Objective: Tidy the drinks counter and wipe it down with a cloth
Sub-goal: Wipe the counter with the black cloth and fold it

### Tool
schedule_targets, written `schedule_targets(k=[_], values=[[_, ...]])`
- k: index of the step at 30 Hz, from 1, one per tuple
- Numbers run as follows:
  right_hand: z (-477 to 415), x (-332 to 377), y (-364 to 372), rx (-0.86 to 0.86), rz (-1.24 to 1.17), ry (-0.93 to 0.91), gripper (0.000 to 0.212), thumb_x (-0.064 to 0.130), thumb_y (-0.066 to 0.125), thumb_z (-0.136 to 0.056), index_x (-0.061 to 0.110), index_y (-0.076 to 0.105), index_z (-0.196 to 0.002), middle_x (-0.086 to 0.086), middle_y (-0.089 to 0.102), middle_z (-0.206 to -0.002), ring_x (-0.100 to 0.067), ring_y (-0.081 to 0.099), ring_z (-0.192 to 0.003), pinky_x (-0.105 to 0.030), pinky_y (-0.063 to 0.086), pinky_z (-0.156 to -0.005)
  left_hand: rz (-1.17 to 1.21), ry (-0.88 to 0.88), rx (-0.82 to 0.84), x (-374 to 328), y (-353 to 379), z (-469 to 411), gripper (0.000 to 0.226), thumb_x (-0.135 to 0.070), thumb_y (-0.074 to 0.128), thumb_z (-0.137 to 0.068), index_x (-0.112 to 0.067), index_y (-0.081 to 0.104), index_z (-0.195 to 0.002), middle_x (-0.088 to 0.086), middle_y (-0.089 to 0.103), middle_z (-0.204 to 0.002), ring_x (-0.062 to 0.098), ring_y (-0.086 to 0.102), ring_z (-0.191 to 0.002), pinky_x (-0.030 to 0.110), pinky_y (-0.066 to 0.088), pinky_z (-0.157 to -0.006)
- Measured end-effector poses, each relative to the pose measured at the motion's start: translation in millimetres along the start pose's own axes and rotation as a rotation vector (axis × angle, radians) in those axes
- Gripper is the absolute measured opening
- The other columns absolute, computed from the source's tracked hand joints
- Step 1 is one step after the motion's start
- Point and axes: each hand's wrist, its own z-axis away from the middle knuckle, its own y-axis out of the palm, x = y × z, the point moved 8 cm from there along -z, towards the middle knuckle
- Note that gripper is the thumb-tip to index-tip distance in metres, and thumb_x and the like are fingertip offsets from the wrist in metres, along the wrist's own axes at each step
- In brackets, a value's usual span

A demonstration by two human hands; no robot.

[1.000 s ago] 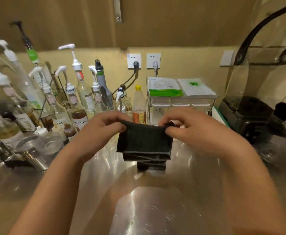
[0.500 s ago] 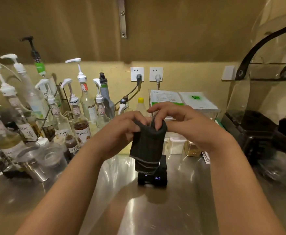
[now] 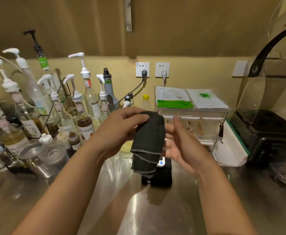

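Observation:
A dark grey cloth, folded into a narrow hanging strip, is held above the steel counter. My left hand pinches its top fold, thumb over the edge. Just right of the cloth, my right hand has its palm turned toward it and fingers spread; its fingertips are hidden behind the cloth, so I cannot tell whether they touch it. A small black digital scale sits on the counter directly under the cloth, partly hidden by it.
Several syrup pump bottles crowd the left and back. Steel cups and a glass stand at the left. A clear rack with packets is at the back right. A blender housing is at the far right.
The cloth went from stretched wide between both hands to folded narrow and hanging. My right hand has opened and drawn slightly away, leaving my left hand gripping the top.

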Motion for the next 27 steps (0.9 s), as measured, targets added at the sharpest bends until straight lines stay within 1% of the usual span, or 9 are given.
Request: schedule_targets(k=[4,8,11,14,17,20,22,24,27], values=[[-2,-22,11,-0.015,0.241,-0.062,0.024,0.03,0.067,-0.085,0.017,0.069,-0.105,-0.005,0.076,-0.098,-0.022,0.073,-0.094,-0.036,0.057,-0.081,-0.117,-0.025,-0.084,11,-17,1,0.014,-0.017,0.061,-0.095,-0.014,0.075,-0.097,0.004,0.073,-0.09,0.017,0.07,-0.08,0.029,0.059,-0.074],[-15,-33,16,-0.006,0.33,-0.053,0.013,0.024,0.062,-0.093,0.022,0.073,-0.1,-0.002,0.077,-0.094,-0.018,0.073,-0.09,-0.037,0.056,-0.082,-0.069,-0.148,-0.039,33,-39,4,0.012,-0.02,0.059,-0.095,-0.014,0.07,-0.092,0.005,0.065,-0.087,0.02,0.061,-0.079,0.037,0.052,-0.077],[-28,-50,29,0.116,0.423,0.058,0.014,0.025,0.06,-0.094,0.026,0.073,-0.098,-0.004,0.076,-0.097,-0.02,0.072,-0.093,-0.037,0.057,-0.082,-0.068,-0.273,0.019,62,-52,9,0.024,-0.038,0.071,-0.084,-0.017,0.065,-0.093,0.005,0.066,-0.093,0.02,0.062,-0.086,0.035,0.052,-0.077],[-39,-74,36,0.196,0.439,0.209,0.016,0.028,0.061,-0.094,0.023,0.073,-0.103,-0.013,0.073,-0.102,-0.025,0.07,-0.093,-0.041,0.053,-0.086,-0.088,-0.333,-0.021,89,-70,13,0.016,-0.026,0.077,-0.083,-0.018,0.063,-0.082,0.008,0.067,-0.087,0.021,0.062,-0.079,0.034,0.05,-0.071],[-50,-104,40,0.215,0.382,0.315,0.016,0.028,0.062,-0.094,0.023,0.073,-0.103,-0.006,0.074,-0.092,-0.018,0.069,-0.084,-0.031,0.053,-0.073,0.001,-0.378,-0.153,121,-97,21,0.017,-0.013,0.075,-0.085,-0.019,0.06,-0.079,0.007,0.066,-0.083,0.019,0.062,-0.078,0.033,0.052,-0.07],[-55,-140,35,0.189,0.296,0.405,0.019,0.022,0.067,-0.09,0.025,0.072,-0.108,-0.002,0.076,-0.096,-0.014,0.072,-0.085,-0.024,0.055,-0.068,0.054,-0.435,-0.281,157,-117,36,0.018,-0.015,0.078,-0.083,-0.016,0.062,-0.092,0.015,0.068,-0.094,0.022,0.066,-0.08,0.034,0.056,-0.068],[-60,-168,32,0.185,0.255,0.451,0.033,0.015,0.072,-0.085,0.027,0.068,-0.116,-0.005,0.075,-0.104,-0.018,0.072,-0.094,-0.03,0.057,-0.08,0.047,-0.477,-0.357,181,-130,45,0.028,-0.017,0.077,-0.084,-0.017,0.066,-0.109,0.017,0.069,-0.102,0.021,0.069,-0.08,0.03,0.057,-0.062],[-63,-192,30,0.163,0.242,0.478,0.039,0.007,0.072,-0.083,0.027,0.068,-0.117,-0.007,0.074,-0.109,-0.022,0.071,-0.099,-0.037,0.056,-0.09,0.027,-0.511,-0.412,203,-141,56,0.03,-0.018,0.074,-0.087,-0.018,0.068,-0.117,0.016,0.07,-0.108,0.017,0.068,-0.079,0.023,0.054,-0.055],[-71,-233,24,0.05,0.164,0.516,0.036,0.0,0.069,-0.083,0.018,0.07,-0.114,-0.015,0.069,-0.115,-0.029,0.07,-0.099,-0.035,0.06,-0.076,0.045,-0.557,-0.479,238,-158,71,0.03,-0.013,0.071,-0.09,-0.017,0.068,-0.119,0.013,0.069,-0.112,0.013,0.067,-0.074,0.019,0.051,-0.051]])
